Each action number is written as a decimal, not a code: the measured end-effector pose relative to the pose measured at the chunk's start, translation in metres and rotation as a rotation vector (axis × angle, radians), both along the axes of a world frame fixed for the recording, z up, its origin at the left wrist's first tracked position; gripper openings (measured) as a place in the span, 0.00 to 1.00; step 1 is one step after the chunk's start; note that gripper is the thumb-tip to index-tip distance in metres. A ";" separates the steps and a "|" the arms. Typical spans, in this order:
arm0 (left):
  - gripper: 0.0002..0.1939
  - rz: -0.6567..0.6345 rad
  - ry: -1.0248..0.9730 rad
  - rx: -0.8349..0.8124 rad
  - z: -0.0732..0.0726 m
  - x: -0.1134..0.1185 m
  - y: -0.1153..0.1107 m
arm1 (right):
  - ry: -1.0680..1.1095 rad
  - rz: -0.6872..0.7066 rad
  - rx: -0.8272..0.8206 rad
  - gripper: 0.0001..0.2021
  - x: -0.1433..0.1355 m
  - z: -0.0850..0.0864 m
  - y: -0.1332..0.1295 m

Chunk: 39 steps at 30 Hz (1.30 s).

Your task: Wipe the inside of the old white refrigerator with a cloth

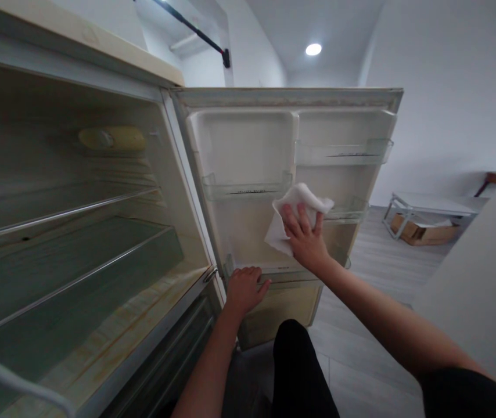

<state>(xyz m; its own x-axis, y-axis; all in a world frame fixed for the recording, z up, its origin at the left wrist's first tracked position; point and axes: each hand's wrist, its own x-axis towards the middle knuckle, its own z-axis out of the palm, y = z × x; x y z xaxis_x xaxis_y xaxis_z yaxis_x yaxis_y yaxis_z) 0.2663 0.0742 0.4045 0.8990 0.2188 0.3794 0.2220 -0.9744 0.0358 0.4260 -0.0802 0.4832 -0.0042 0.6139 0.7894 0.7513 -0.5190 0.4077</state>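
A fridge door [241, 133] stands swung open, its inner side facing me. My right hand [306, 235] presses a crumpled white cloth [302, 194] near the middle of that inner side, fingers spread over it. Lower and to the left, my left hand [244, 289] has its fingers hooked over the rim of a clear door shelf [291, 277], thumb apart. Above the hands are an upper left shelf [248, 190] and an upper right shelf [344, 154]. The cloth hides part of the panel and the shelf end behind it.
To the left is the open fridge compartment with a glass shelf [100, 267], stained inner walls and a yellowed lamp cover [112, 139]. A white cable or hose [17, 380] crosses the lower left. A low white table [431, 203] stands over a cardboard box [424, 232] at right.
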 end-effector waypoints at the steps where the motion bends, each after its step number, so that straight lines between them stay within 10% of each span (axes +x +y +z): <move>1: 0.17 0.001 0.004 0.005 0.000 0.000 0.000 | 0.003 0.005 -0.051 0.35 -0.002 0.001 -0.006; 9: 0.16 -0.001 0.015 -0.002 0.001 -0.007 0.001 | 0.172 -0.015 -0.151 0.35 -0.030 0.025 -0.064; 18: 0.15 -0.042 -0.004 -0.029 0.000 -0.016 0.008 | -0.021 0.080 0.083 0.07 -0.013 0.027 -0.038; 31: 0.15 -0.019 -0.020 -0.015 -0.002 -0.008 0.002 | 0.029 -0.083 0.206 0.22 0.030 0.031 -0.068; 39: 0.16 -0.001 -0.043 -0.010 -0.005 0.002 -0.001 | 0.076 -0.027 0.322 0.23 0.012 0.029 -0.005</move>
